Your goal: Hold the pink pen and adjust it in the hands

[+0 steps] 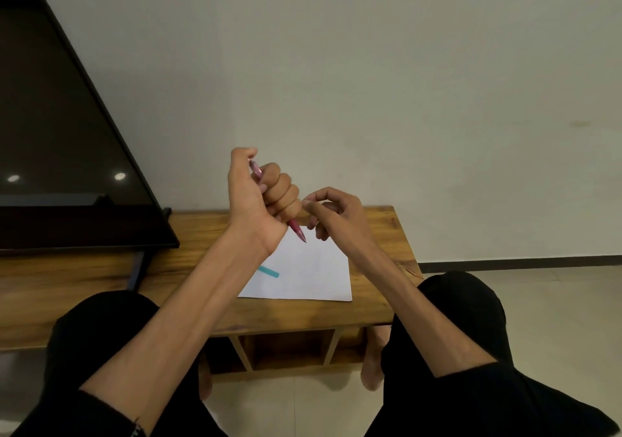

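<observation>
left hand (261, 197) — fist round pink pen (297, 229), tip down | right hand (331, 216) — loosely curled, empty | white paper (309, 275) on tabletop (377, 234), no writing readable

Two bare hands are in view: one left hand (261, 197) and one right hand (333, 216). There is one pink pen (296, 229), one teal pen cap (268, 272) and one sheet of white paper (309, 275). One wooden worktop (377, 234) carries them. One dark screen (60, 133) stands at the left. Two knees in black fabric show below.
</observation>
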